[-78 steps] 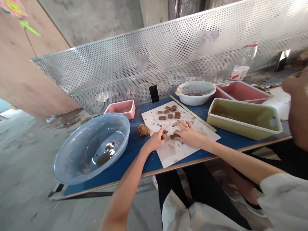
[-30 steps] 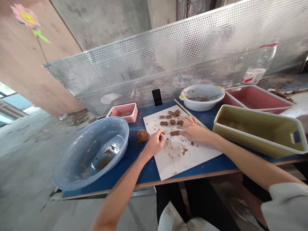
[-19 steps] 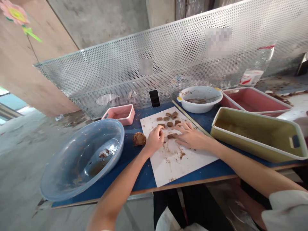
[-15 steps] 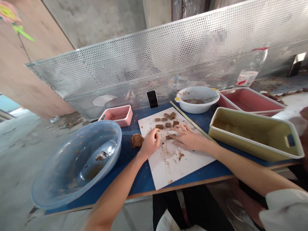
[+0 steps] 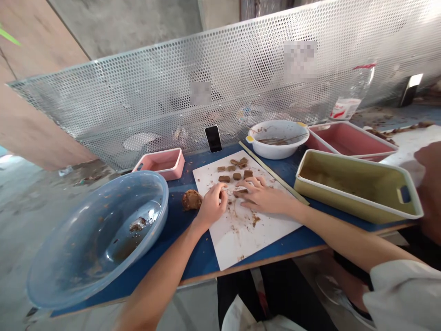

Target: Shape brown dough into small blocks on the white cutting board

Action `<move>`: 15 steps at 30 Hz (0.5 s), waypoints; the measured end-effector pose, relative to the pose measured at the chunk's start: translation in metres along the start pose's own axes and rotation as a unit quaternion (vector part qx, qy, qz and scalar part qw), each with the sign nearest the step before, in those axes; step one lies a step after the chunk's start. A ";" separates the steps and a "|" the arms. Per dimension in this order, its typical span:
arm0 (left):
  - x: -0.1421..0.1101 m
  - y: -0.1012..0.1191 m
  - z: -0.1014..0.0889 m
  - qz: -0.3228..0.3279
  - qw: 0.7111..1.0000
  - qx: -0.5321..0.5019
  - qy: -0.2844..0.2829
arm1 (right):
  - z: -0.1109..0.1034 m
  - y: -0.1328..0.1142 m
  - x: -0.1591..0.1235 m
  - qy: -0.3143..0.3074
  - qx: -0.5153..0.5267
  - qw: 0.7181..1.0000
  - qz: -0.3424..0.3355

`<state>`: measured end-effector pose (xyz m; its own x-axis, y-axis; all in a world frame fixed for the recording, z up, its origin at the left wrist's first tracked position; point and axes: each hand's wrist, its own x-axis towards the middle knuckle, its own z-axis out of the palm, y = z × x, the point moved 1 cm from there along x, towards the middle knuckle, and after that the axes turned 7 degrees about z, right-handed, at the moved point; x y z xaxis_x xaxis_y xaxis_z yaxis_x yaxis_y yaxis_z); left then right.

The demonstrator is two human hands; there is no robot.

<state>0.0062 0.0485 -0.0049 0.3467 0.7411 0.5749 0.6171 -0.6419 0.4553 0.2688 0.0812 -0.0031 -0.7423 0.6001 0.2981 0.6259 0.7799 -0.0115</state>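
Note:
On a white board (image 5: 225, 239) lie several small brown blocks (image 5: 224, 179) that look like clay, with crumbs and smears round them. My left hand (image 5: 212, 204) rests at the board's left side, its fingers curled in; whatever they may hold is hidden. My right hand (image 5: 263, 196) lies palm down on the board with fingers stretched and apart. Its fingertips are at a flat brown piece (image 5: 240, 193), touching or just over it. Left of my left hand, a rough brown lump (image 5: 192, 200) sits on the blue table (image 5: 177, 220).
A large blue basin (image 5: 79, 243) with murky water stands left. Behind are a small pink bin (image 5: 176, 168), a phone (image 5: 213, 139) and a white basin (image 5: 275, 149) holding sticks. A pale strip (image 5: 275, 174) borders the board; green (image 5: 354, 200) and pink bins (image 5: 358, 138) stand right.
The whole view has shifted slightly, so things appear a little further left. My right fingers have moved slightly over the flat brown piece; my left hand stays curled in about the same place.

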 end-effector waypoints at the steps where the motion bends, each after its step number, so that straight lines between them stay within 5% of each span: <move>1: 0.000 0.001 0.000 -0.001 1.000 0.000 -0.003 | 0.000 0.000 0.000 0.005 -0.005 1.000 0.007; 15: 0.000 0.002 0.000 -0.012 1.000 0.005 -0.020 | 0.000 0.001 0.003 0.017 0.000 1.000 0.001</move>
<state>0.0075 0.0471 -0.0037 0.3600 0.7635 0.5362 0.6321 -0.6223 0.4617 0.2674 0.0837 -0.0022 -0.7319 0.5957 0.3308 0.6281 0.7780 -0.0114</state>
